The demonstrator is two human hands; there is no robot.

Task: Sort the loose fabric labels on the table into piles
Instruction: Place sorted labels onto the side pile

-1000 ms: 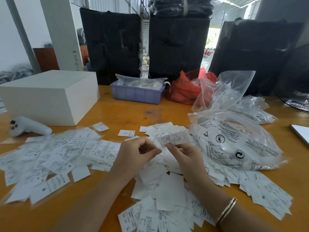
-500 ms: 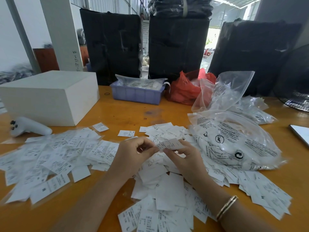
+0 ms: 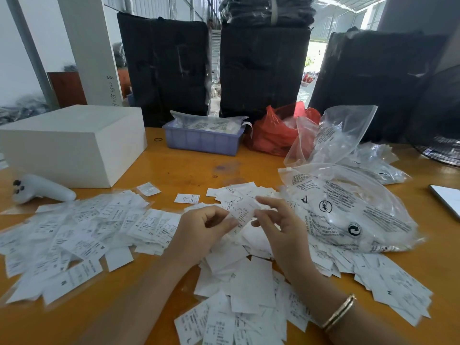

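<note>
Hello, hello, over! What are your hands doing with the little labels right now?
Left hand pinching one label. Right hand open beside it, fingers spread. Loose labels heaped both sides. Clear bag crowds the right.

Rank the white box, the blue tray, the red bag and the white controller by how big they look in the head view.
1. white box
2. blue tray and red bag: look alike, and the bag is partly hidden, so unranked
3. white controller
</note>
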